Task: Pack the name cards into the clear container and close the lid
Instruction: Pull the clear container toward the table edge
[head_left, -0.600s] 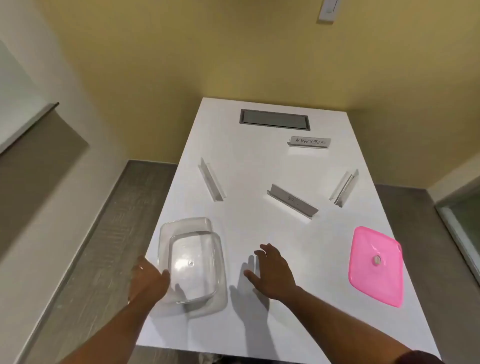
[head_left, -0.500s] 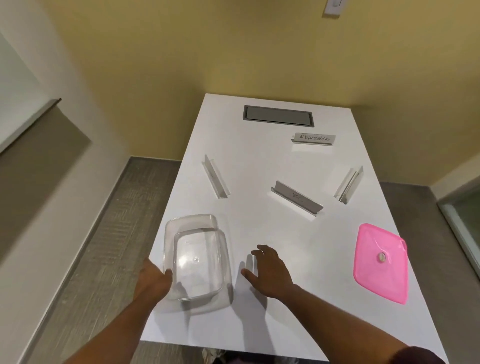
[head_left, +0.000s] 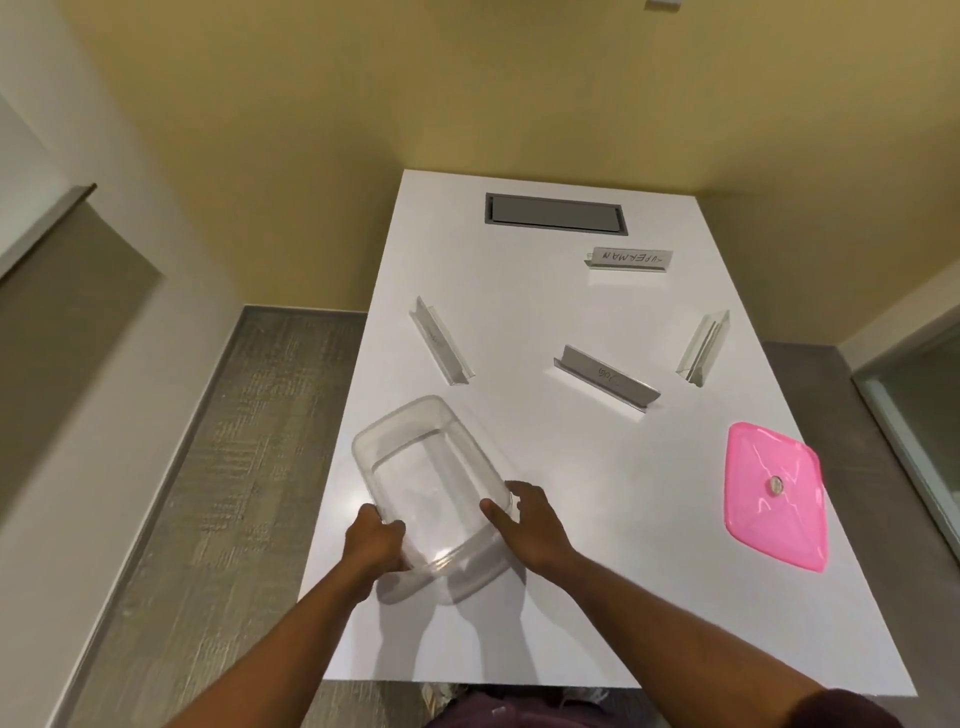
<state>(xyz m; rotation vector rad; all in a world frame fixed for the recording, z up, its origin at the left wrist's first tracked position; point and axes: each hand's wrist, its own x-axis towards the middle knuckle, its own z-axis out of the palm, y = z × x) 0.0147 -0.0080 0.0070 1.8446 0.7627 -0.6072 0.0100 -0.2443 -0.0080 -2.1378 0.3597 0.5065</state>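
Both hands gripped the clear container (head_left: 431, 488) at its near end: left hand (head_left: 375, 543) curled round one corner, right hand (head_left: 530, 527) clasping the other side.

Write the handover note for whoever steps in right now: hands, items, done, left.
Left hand and right hand grip the near end of the clear container, one on each side.
The container is empty.
Four name cards stand loose on the table.
Pink lid lies at the right edge.
Done: nothing packed.
Left: load all four cards, fit the lid.
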